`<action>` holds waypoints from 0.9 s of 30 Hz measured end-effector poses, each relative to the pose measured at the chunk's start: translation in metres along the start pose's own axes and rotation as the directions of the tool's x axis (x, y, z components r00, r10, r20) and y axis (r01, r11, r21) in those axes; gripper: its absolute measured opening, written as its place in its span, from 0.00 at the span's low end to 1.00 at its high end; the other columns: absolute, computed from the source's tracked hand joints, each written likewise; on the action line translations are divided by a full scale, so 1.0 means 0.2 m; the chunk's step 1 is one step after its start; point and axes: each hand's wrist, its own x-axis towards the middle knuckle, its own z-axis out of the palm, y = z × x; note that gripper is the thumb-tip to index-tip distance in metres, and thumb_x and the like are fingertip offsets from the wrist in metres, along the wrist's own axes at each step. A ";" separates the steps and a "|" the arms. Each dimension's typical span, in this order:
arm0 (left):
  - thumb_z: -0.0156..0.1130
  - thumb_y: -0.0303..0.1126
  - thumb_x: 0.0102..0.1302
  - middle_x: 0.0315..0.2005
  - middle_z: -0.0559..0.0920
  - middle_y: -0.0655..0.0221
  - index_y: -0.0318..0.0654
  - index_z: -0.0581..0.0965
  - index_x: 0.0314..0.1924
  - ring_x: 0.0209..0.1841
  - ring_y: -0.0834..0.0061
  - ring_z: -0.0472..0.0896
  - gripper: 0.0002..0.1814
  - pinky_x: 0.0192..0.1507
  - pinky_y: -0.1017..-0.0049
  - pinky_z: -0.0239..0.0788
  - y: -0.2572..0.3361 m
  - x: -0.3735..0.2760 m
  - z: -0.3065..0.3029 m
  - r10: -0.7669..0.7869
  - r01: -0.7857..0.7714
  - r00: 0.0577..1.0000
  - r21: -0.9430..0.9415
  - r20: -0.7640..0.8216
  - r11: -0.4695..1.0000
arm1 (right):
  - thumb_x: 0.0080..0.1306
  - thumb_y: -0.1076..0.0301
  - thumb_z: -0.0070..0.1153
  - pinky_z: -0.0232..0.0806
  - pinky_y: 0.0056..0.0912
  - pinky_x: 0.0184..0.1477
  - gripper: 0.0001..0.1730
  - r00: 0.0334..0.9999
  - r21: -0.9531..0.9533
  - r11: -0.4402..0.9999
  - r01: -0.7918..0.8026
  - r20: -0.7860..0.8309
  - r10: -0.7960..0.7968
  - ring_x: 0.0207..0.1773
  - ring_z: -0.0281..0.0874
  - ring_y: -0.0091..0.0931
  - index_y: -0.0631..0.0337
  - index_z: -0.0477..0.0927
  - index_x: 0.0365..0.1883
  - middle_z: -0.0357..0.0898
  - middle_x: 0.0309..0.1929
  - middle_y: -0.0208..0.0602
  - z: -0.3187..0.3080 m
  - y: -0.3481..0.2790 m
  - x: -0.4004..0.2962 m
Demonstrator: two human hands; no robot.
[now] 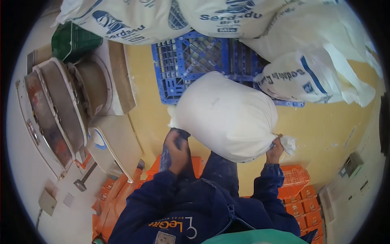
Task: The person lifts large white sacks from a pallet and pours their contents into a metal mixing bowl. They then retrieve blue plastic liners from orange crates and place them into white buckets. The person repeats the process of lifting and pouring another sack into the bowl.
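Note:
A full white sack [225,116] lies tilted across the space before my legs. My right hand [275,150] is closed around its gathered neck, and the bunched end [288,145] sticks out past the fist. The sack's plain side faces up, with a faint mark on it. My left hand [176,151], slightly blurred, is just below the sack's left corner [172,117]. Its fingers are apart and hold nothing. Behind the sack is a blue plastic pallet [204,55], partly covered by it.
Printed full sacks [131,21] are piled at the back, and another sack [292,79] rests at the pallet's right. To the left stand a round sieve-like machine [61,103] and a white bin [112,137]. Orange crates [297,198] are behind me on the yellow floor [320,128].

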 end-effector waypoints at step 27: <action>0.48 0.44 0.70 0.26 0.72 0.73 0.43 0.72 0.31 0.29 0.76 0.69 0.15 0.36 0.76 0.61 -1.44 0.50 -0.25 -0.813 0.094 0.552 -0.982 0.188 -0.164 | 0.52 0.73 0.55 0.57 0.45 0.57 0.18 0.562 -0.421 -0.543 0.726 0.819 0.116 0.53 0.68 0.45 0.64 0.77 0.43 0.75 0.46 0.50 0.75 -0.20 -0.95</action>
